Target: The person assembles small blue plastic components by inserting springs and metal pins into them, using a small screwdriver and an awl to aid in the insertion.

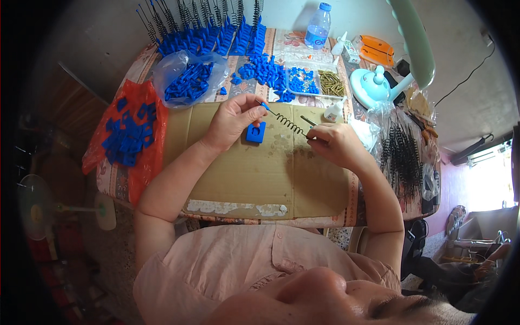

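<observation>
Over a cardboard sheet, my left hand pinches a small blue plastic piece between thumb and fingertips. From that piece a dark coiled wire spring slants down to the right. My right hand grips the spring's other end with closed fingers. On the cardboard just below my left fingertips lies a square blue plastic block with a rounded recess. A thin dark tool, partly hidden, rests beyond my right hand, near a small white bottle.
Blue parts fill a clear bag and a red bag at left. Behind stand blue pieces with upright springs. A tray holds blue bits and brass-coloured parts. Loose springs and a lamp are at right.
</observation>
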